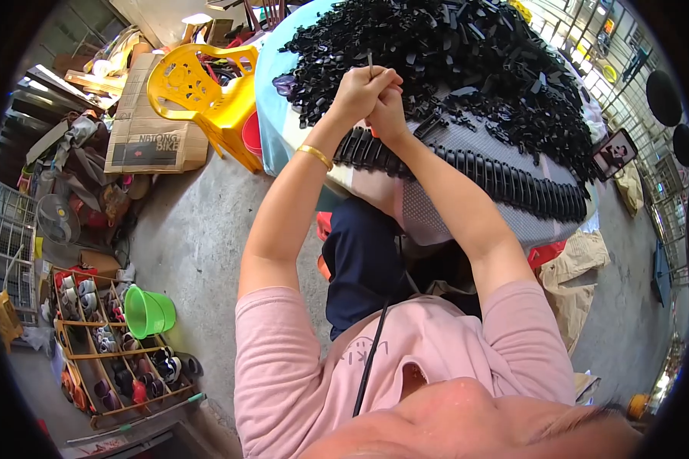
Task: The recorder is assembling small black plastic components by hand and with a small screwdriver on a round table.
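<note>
My left hand (357,93), with a gold bangle (315,156) on its wrist, is closed above the near left part of the table. My right hand (388,121) is closed too, pressed against it. A thin metal rod (370,60) pokes up by the left fingers, and a small orange bit (374,132) shows beneath the right hand. What the fingers grip is mostly hidden. Below the hands and right forearm, a curved row of matching black plastic parts (505,183) lies side by side. Behind rises a big heap of loose black plastic pieces (436,53).
The round table (272,99) has a pale cloth. A phone (614,153) stands at its right edge. Left are a yellow plastic chair (207,96), a red bucket (252,134) and a cardboard box (142,130). A green bucket (147,312) stands beside a shoe rack (92,346).
</note>
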{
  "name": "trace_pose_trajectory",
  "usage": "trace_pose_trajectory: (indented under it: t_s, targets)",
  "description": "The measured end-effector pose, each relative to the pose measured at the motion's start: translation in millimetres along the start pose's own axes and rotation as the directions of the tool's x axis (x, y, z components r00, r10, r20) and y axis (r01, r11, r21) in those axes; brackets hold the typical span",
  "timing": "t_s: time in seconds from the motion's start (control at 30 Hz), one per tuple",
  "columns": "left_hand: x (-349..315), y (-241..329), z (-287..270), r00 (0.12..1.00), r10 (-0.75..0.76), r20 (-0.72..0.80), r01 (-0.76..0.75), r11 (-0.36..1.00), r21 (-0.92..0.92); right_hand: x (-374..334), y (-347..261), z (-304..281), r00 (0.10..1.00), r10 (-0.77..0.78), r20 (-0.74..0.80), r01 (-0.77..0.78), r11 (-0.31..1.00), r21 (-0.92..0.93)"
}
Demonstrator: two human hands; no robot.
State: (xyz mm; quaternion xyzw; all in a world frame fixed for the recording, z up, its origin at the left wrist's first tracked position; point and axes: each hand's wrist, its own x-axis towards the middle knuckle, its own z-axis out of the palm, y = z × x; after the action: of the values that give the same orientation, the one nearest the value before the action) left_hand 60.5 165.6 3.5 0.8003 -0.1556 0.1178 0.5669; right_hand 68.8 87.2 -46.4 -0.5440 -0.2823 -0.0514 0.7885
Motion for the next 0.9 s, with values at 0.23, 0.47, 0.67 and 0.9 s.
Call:
trace_pose_trajectory:
  t_s: [0.23,0.47,0.67,0.9]
  targets:
    - [-3.3,-4.5,6.3,0.996,0.017,-0.085,-0.028,0.99,-0.14,-1.7,2.3,-2.7,0.993,-0.118,-0.026,0.114,0.984,-0.136]
    - [6.6,2.2,-10.2,0.994,0.033,-0.104,-0.041,0.996,-0.078,12.9,-10.7,7.8,0.999,0.02,0.048,-0.021,1.0,0.015]
    - [-3.8,-5.6,-12.1,0.995,0.02,-0.1,-0.036,0.986,-0.163,9.4,-4.6,15.7,0.999,-0.022,0.033,0.024,0.998,-0.059]
    - [-5.7,-18.2,-20.4,0.988,0.01,-0.154,-0.044,0.975,-0.219,8.7,0.6,23.8,0.998,-0.04,0.041,0.043,0.996,-0.084]
